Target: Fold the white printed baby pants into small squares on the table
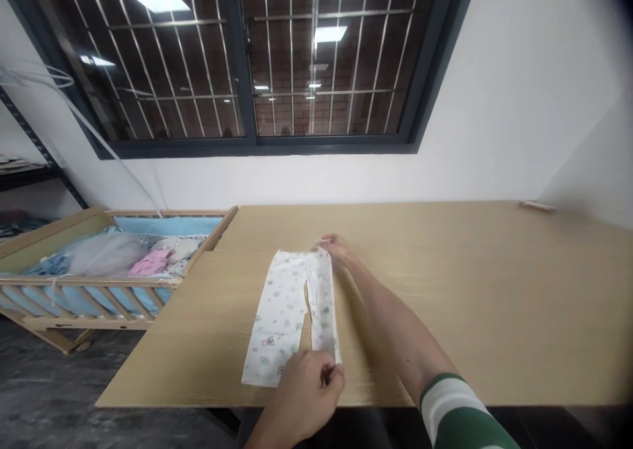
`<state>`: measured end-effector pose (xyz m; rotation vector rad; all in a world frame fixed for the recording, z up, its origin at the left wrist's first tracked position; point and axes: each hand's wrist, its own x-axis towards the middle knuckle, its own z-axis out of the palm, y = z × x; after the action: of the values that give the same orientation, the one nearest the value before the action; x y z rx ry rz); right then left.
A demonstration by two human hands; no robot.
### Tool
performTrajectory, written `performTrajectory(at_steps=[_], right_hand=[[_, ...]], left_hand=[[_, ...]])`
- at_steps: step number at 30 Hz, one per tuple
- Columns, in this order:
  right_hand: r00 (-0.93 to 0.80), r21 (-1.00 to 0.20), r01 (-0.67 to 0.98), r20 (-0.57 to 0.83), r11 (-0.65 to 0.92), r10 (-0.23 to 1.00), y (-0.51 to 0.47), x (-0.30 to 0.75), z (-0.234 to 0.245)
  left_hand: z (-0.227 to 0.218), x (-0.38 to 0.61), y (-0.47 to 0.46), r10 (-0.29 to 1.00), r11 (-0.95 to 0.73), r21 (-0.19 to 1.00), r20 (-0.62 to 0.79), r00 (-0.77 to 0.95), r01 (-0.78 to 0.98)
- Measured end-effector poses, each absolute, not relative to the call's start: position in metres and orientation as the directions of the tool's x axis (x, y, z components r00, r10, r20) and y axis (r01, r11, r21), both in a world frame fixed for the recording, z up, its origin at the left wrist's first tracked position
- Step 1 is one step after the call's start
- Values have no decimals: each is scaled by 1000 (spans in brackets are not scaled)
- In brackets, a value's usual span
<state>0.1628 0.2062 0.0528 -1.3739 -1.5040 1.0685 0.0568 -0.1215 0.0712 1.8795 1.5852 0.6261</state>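
A pair of small white baby trousers with a green print lies flat on the wooden table, waist away from me, legs toward me. My left hand pinches the hem of the right leg near the table's front edge. Reaching forward, my right hand grips the waistband's right corner at the far end. The sleeve on that arm is green and white.
A wooden baby crib with blue lining stands left of the table, holding pink and pale clothes. A small flat object lies at the table's far right corner. A barred window fills the white wall behind.
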Motion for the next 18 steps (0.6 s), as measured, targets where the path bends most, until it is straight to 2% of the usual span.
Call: performTrajectory(at_steps=[3,6,12,18], right_hand=[[-93,-943,318,74,100,993,205,131,60],[-103,-921,361,115,145,988,203,95,61],[-140,-857,470,164,211,977,196,36,46],[-175,-819,522,171,239,970,188,12,31]], left_hand=[[68,32,-136,996,-10,741,-49,69,672],[61,7,-147,998,51,703,-68,-4,709],[44,-30,-162,981,181,415,-8,-195,892],[37,-41,-166,939,342,216,-113,-325,914]])
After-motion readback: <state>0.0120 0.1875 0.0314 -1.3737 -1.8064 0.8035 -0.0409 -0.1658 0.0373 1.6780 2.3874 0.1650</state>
